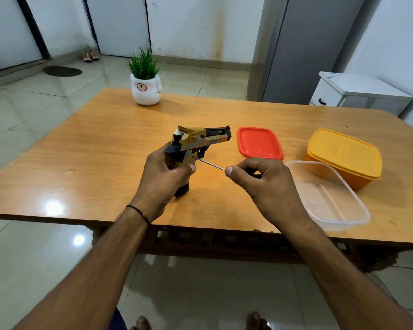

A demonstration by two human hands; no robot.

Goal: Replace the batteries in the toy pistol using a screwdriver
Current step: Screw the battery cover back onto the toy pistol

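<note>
You are gripping the pistol (pixel 196 144) upright in your left hand (pixel 163 177), butt on the table (pixel 86 148), barrel pointing right. Your right hand (pixel 265 184) is pinching the screwdriver (pixel 210 164). Its shaft is running left and slightly up, tip touching the grip's side. Screw too small to tell.

A thin black, orange-beaded thread band (pixel 138 211) circles the left hand's (pixel 163 179) wrist.

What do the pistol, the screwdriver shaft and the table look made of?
Pistol: probably plastic, matte, with moulded yellow and black panels. Screwdriver shaft: metal, thin with grey sheen. Table: wood or wood-look laminate, glossy; grain and glare show.
</note>
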